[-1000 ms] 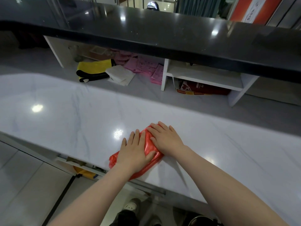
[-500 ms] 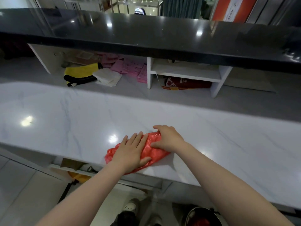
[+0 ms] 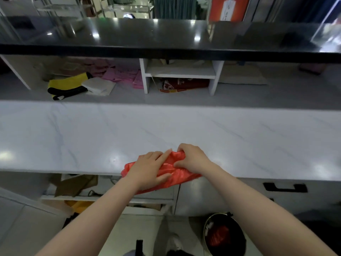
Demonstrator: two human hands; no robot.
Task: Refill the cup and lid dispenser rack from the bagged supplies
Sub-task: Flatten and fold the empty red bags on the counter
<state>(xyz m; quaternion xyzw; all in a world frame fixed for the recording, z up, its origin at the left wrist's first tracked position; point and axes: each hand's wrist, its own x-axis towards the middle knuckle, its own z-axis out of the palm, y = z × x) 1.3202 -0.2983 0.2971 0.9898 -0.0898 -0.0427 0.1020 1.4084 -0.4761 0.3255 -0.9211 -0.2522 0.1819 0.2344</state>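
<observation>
A crumpled red plastic bag (image 3: 173,169) lies at the front edge of the white marble counter (image 3: 166,130), partly hanging over it. My left hand (image 3: 147,168) lies flat on the bag's left part with straight fingers, pressing it down. My right hand (image 3: 191,157) has its fingers curled into the bag's right end and grips the plastic. No cup or lid rack shows in this view.
A black upper counter (image 3: 166,39) overhangs a recess holding a yellow and black cloth (image 3: 68,86), white napkins (image 3: 99,85), pink papers (image 3: 125,75) and a white shelf unit (image 3: 180,75). Below the counter are open shelves (image 3: 103,196) and a round bin (image 3: 224,235).
The bag has slid toward the counter's front edge. My right hand went from lying flat on it to curling its fingers into the plastic. The camera tilted, showing more of the floor.
</observation>
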